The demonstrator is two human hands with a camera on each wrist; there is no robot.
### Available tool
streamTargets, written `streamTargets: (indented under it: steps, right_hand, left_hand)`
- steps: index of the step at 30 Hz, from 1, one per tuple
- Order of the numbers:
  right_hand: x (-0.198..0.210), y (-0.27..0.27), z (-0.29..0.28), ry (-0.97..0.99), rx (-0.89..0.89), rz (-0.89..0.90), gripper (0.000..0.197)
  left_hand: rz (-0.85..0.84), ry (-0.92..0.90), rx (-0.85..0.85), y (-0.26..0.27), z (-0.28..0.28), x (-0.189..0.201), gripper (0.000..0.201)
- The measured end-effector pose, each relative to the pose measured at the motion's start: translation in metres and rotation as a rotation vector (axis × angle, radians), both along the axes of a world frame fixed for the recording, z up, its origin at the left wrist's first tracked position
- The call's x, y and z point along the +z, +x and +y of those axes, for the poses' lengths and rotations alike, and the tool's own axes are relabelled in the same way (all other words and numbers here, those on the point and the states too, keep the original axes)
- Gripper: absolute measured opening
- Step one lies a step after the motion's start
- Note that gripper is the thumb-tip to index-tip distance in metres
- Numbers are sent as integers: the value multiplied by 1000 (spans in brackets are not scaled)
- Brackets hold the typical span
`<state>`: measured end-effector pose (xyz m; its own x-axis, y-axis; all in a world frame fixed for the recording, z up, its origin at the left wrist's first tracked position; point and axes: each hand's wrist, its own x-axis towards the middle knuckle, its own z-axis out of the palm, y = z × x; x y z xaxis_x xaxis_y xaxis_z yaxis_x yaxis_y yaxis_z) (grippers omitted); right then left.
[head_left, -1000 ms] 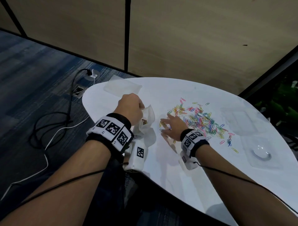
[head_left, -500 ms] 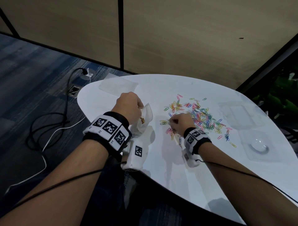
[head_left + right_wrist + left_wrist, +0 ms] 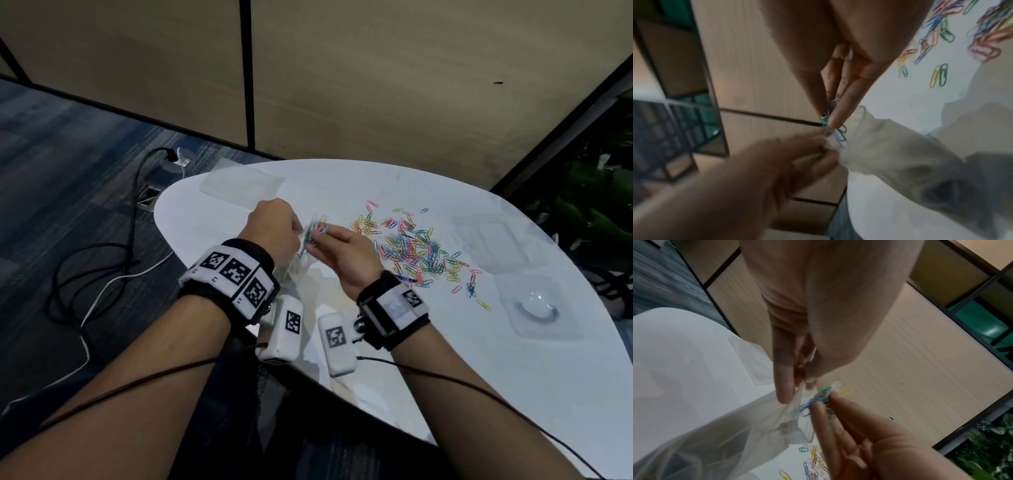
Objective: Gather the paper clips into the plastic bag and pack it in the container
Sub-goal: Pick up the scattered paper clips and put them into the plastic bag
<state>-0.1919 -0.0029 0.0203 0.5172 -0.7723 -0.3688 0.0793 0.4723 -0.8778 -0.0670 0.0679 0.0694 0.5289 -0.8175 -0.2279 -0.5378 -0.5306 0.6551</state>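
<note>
My left hand (image 3: pixel 274 229) pinches the rim of a clear plastic bag (image 3: pixel 294 270) and holds it up above the white table (image 3: pixel 445 377); the bag (image 3: pixel 719 439) hangs down from my left fingers (image 3: pixel 784 386). My right hand (image 3: pixel 346 253) pinches a small bunch of coloured paper clips (image 3: pixel 313 233) right at the bag's mouth, and the clips (image 3: pixel 835 129) stick out past my right fingertips (image 3: pixel 835 116). A scattered pile of coloured paper clips (image 3: pixel 414 250) lies on the table to the right of my hands. A clear plastic container (image 3: pixel 537 315) sits at the table's right edge.
A second clear plastic bag (image 3: pixel 239 185) lies flat at the table's far left. A clear lid or tray (image 3: pixel 493 243) lies beyond the clip pile. Cables (image 3: pixel 96 270) trail over the carpet on the left. Wood wall panels stand behind the table.
My right hand left the pile, lifted with a bunch of clips and moved left to the bag's mouth. My left hand raised the bag slightly.
</note>
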Motion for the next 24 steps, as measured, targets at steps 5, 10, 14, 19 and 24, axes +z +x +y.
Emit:
streamTargets:
  steps: [5, 10, 14, 19, 24]
  right_hand:
    - [-15, 9, 2, -684, 125, 541, 16]
    - [-10, 13, -1, -978, 246, 694, 20]
    - [-7, 15, -4, -1045, 337, 745, 22]
    - [4, 10, -8, -975, 510, 601, 25]
    - [-4, -15, -38, -730, 122, 501, 30]
  left_hand:
    - [3, -8, -7, 0, 0, 2, 22]
    - [18, -14, -20, -1, 1, 3, 24]
    - [7, -17, -18, 1, 2, 2, 24]
    - [1, 3, -10, 3, 2, 2, 25]
    - [0, 14, 24, 6, 3, 3, 30]
